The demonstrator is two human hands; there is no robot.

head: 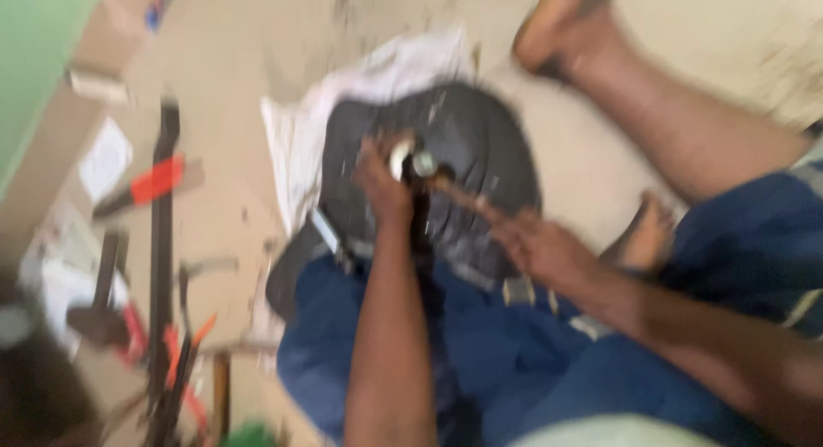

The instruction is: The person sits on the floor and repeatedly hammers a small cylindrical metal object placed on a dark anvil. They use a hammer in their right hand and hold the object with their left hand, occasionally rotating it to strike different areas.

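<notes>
The round black rubber wheel rests on my lap, over white cloth. My left hand grip clamps a small silvery part at its centre; my right hand grip clamps a brown-handled tool beside it.

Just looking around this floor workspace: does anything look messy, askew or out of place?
Yes. Tools lie scattered at odd angles across the floor on the left. The white cloth under the dark round part is crumpled. The picture is blurred, so finer damage cannot be judged.
</notes>
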